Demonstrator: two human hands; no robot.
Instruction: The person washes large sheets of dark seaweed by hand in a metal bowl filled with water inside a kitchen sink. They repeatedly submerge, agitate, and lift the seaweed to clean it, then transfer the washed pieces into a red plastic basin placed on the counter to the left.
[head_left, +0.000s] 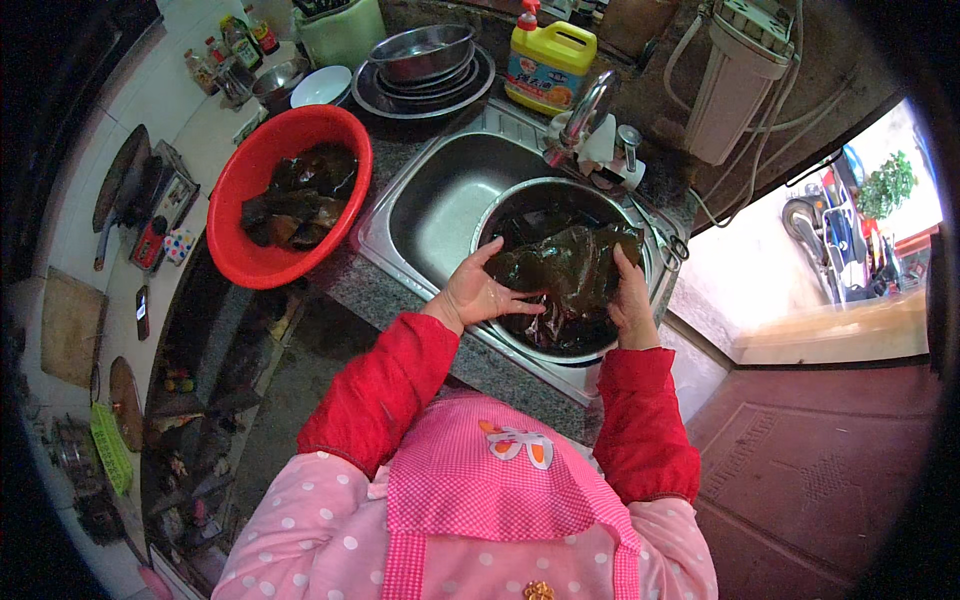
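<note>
A broad, wet sheet of dark brown-green kelp (566, 262) is stretched between my hands above a round metal basin (491, 217). My left hand (480, 289) has its left edge, thumb on top and fingers spread beneath. On the other side my right hand (634, 304) grips the sheet, its thumb lying over the surface. More dark, glossy pieces show in the basin below, partly covered by the sheet. The basin sits in the right part of a stainless steel sink (442, 195). Farther left, a red plastic basin (236, 232) contains more kelp (300, 202).
A chrome faucet (585, 112) rises behind the basin, with scissors (664, 236) at the sink's right edge. Behind stand a yellow detergent jug (551, 64) and stacked metal bowls (420, 56). A water filter housing (739, 82) hangs at right. A phone (142, 313) lies on the left counter.
</note>
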